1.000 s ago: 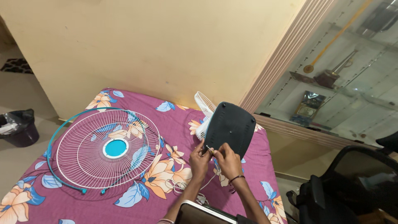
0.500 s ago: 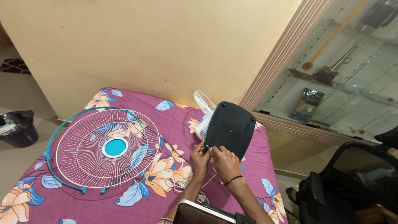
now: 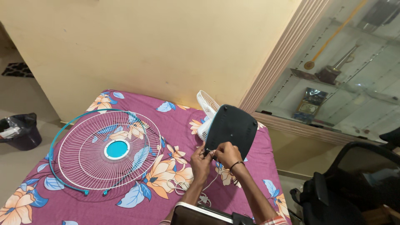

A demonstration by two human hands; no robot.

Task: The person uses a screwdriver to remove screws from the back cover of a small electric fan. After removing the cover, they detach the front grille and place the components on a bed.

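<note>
A: left to right: fan grille (image 3: 109, 150) flat on bedspread (image 3: 175, 125), untouched since 1 s ago
B: hands?
A: left hand (image 3: 201, 164) pinches a small screw-like bit at the fan base (image 3: 231, 128) lower edge; right hand (image 3: 227, 155) closed in on it, wrist rolled over
B: base orientation?
A: on edge, underside facing camera, long axis up toward the wall

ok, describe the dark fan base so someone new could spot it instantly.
Start at the purple floral bedspread beside the cream wall. At its far right edge, above both hands, the dark grey rounded plastic fan base stands tilted on edge. Unlike the white wire fan grille lying flat to its left, it is solid and dark.
</note>
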